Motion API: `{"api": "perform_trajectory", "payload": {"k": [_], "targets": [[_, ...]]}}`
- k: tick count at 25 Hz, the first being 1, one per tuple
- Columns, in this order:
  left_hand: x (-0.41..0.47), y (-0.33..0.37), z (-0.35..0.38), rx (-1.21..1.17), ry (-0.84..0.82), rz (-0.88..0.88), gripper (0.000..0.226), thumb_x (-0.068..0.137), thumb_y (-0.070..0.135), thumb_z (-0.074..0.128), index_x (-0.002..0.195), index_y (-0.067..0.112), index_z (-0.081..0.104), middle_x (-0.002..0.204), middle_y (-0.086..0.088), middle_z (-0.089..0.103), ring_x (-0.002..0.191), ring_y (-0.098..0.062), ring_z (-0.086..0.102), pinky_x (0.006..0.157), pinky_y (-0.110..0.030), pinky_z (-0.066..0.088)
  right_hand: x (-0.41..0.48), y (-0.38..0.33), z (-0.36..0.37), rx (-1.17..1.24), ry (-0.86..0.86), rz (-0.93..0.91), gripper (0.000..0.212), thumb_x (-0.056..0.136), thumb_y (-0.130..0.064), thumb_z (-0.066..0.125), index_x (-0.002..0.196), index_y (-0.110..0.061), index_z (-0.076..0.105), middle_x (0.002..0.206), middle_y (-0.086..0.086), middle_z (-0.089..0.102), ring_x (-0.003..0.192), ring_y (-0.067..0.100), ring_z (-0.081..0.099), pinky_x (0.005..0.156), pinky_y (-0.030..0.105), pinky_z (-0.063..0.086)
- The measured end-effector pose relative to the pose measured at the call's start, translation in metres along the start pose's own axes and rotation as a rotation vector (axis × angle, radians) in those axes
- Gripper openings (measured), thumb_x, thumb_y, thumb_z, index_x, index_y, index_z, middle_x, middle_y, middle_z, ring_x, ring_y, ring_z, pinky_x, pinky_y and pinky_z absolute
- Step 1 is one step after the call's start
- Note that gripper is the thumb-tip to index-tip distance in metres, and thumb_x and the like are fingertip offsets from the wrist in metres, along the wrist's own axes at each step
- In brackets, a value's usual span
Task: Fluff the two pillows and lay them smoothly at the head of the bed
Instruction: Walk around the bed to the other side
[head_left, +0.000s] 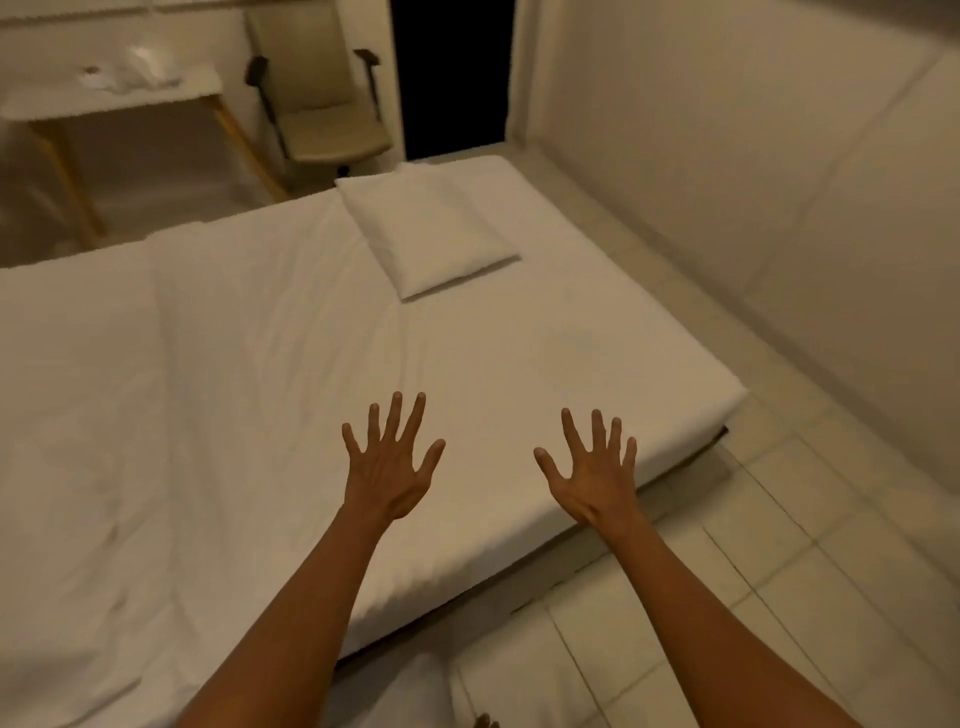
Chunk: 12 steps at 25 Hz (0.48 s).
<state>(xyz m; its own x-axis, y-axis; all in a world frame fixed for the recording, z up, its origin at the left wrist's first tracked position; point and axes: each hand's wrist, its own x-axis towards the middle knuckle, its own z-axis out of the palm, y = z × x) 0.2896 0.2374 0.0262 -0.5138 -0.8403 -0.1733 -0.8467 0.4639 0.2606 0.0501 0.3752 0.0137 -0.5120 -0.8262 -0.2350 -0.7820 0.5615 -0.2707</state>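
Right now two bare hands reach out over the bed (311, 364). Both arms are stretched forward, one on each side. On the left hand (389, 462) all five fingers (412, 415) are spread wide apart and hold nothing. The right hand (592, 470) is the same, with five fingers fanned out and nothing in them. Both hands are over the near corner of the white bed, and I cannot tell if they touch the sheet or float just above it. Only one pillow (428, 234) can be seen. It is white and lies flat on the far end of the bed, turned a bit crooked, well apart from both hands. Past the bed stands one chair (317, 93) with dark armrests, next to a dark doorway (449, 73). One worktop (104, 98) with wooden legs stands to the left of the chair, with something pale and blurry on it. Pale floor tiles (779, 545) run along the right side of the bed.
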Motion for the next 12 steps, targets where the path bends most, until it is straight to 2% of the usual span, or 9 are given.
{"api": "perform_trajectory", "payload": {"k": [6, 12], "targets": [[0.084, 0.134, 0.034, 0.094, -0.1, 0.222, 0.071, 0.097, 0.067, 0.013, 0.155, 0.039, -0.016, 0.168, 0.002, -0.012, 0.155, -0.034, -0.006, 0.119, -0.065, -0.006, 0.025, 0.124, -0.043, 0.068, 0.121, 0.184, 0.08, 0.092, -0.077, 0.016, 0.159, -0.037, -0.004, 0.168, 0.011, -0.008, 0.153, 0.036, -0.015, 0.121, 0.057, -0.01], [0.16, 0.281, 0.087, 0.12, -0.237, 0.354, 0.071, 0.097, 0.067, 0.01, 0.155, 0.037, -0.019, 0.167, 0.0, -0.016, 0.154, -0.033, -0.01, 0.119, -0.064, -0.009, 0.063, 0.258, -0.08, 0.066, 0.125, 0.337, 0.08, 0.094, -0.073, 0.023, 0.16, -0.034, 0.001, 0.168, 0.015, 0.002, 0.154, 0.037, -0.006, 0.123, 0.059, -0.002]]}}
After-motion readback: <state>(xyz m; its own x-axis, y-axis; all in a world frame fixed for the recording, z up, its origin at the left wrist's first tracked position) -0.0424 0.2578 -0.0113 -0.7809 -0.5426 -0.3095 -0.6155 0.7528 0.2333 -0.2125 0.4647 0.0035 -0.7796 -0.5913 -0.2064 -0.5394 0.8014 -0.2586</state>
